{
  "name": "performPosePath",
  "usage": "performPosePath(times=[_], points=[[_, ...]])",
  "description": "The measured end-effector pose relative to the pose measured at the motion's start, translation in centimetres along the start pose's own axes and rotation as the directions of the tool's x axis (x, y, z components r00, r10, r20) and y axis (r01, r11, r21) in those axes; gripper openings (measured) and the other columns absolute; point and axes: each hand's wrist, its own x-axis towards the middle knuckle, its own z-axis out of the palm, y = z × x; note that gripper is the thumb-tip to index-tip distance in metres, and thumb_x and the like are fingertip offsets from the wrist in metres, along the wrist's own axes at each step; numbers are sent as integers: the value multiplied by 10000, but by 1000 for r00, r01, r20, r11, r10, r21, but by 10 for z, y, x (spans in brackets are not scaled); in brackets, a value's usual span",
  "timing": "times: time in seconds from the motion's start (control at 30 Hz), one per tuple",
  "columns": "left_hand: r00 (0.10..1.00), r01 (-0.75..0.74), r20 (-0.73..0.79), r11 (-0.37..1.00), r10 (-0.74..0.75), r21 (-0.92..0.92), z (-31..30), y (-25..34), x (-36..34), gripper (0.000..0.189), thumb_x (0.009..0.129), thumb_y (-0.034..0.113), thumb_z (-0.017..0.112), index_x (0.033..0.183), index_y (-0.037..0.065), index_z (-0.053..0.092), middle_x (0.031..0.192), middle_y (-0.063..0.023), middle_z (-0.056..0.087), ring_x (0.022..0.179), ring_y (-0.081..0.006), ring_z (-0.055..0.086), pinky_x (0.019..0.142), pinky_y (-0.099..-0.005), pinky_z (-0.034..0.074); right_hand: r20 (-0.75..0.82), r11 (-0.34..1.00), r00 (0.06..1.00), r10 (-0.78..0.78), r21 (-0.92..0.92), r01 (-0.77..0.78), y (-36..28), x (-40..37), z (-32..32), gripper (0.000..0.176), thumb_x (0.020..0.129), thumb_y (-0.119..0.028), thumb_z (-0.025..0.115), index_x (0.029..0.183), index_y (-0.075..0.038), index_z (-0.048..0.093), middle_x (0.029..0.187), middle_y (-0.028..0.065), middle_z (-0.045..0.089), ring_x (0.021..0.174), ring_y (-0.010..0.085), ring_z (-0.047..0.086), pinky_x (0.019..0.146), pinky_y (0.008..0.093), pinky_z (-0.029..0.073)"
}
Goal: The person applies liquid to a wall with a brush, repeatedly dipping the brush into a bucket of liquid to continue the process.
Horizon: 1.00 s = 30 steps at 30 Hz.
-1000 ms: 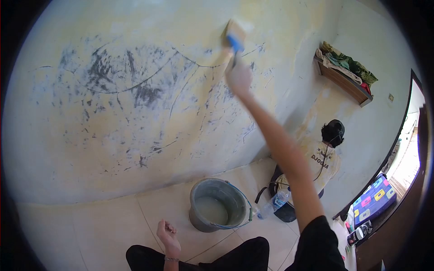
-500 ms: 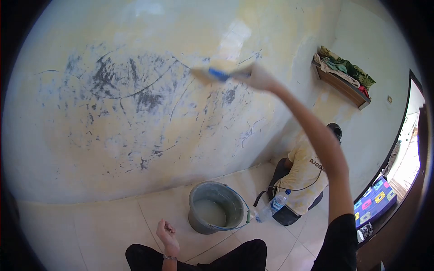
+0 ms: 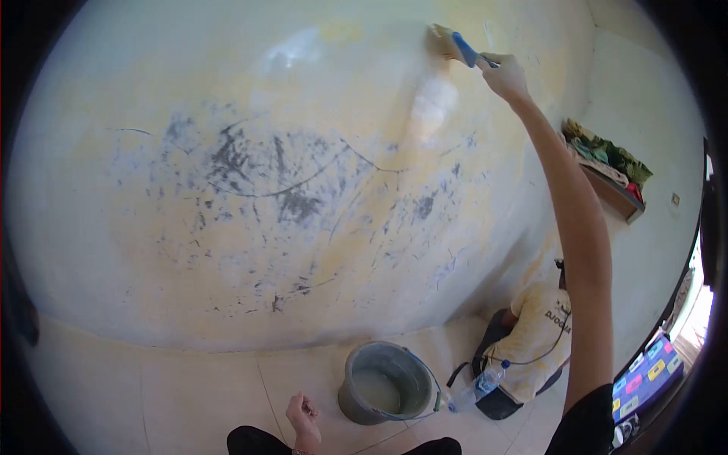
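My right hand [image 3: 504, 76] is raised high, its fingers wrapped round the handle of a paintbrush [image 3: 464, 50] with a blue ferrule band. The bristles press on the upper part of the pale yellow wall [image 3: 152, 250], above a large patch of dark scuffs and a curved crack line. My left hand [image 3: 303, 417] hangs low over my knees with its fingers curled in, and nothing shows in it. Just right of it stands a grey bucket [image 3: 351, 402] on the floor, part full of cloudy, pale liquid [image 3: 377, 390], with its wire handle folded down to the right.
A plastic bottle [image 3: 491, 381] lies tilted right of the bucket. Another person [image 3: 535, 337] in a stained light shirt sits low by the corner. A wall shelf [image 3: 618, 193] carries heaped cloths. At far right are a blue patterned mattress [image 3: 644, 379] and a bright doorway.
My right hand and the paintbrush have moved up the wall, from beside the dark scuffs to well above them. The view has shifted up and left. My left hand stays curled.
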Motion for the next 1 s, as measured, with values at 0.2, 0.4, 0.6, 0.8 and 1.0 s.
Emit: performPosePath(times=[0.2, 0.4, 0.6, 0.8, 1.0], points=[[1000, -7, 21, 1000, 7, 13, -2, 6, -2, 246, 853, 302, 565, 716, 128, 460, 589, 15, 405, 504, -101, 389, 492, -262, 323, -135, 973, 973, 189, 158, -167, -85, -16, 62, 287, 790, -240, 538, 932, -33, 677, 881, 225, 647, 887, 361, 623, 788, 419, 490], [1000, 2, 22, 1000, -2, -4, 0, 9, -7, 237, 854, 282, 568, 720, 115, 464, 588, 7, 413, 503, -107, 390, 492, -267, 319, -1, 966, 1000, -14, 259, 14, -210, -169, 141, 538, 824, -95, 477, 1337, -20, 334, 776, 232, 582, 715, 383, 597, 646, 476, 467], [999, -34, 12, 999, 34, -15, -2, 11, -7, 236, 865, 260, 560, 711, 108, 465, 585, 3, 413, 500, -109, 386, 489, -268, 313, 357, 925, 872, -336, 297, 235, -256, -362, 149, 698, 769, -13, 494, 1409, -41, 217, 994, 276, 508, 598, 290, 599, 463, 370, 481], [998, -35, 55, 999, 36, -7, -3, 5, -7, 244, 857, 287, 564, 707, 121, 465, 580, 11, 414, 500, -102, 386, 491, -263, 316, 693, 863, 638, -336, 498, -87, -265, -418, 148, 234, 804, -182, 572, 962, -22, 636, 680, 234, 588, 586, 342, 614, 541, 432, 473], [999, -38, 33, 999, 39, -33, -1, 10, -6, 252, 868, 263, 558, 699, 107, 456, 586, 3, 404, 512, -104, 392, 494, -267, 312, 784, 743, 588, -199, 512, -431, -221, -201, 96, 328, 798, -337, 637, 1050, -132, 680, 973, 47, 671, 757, 149, 616, 527, 285, 474]])
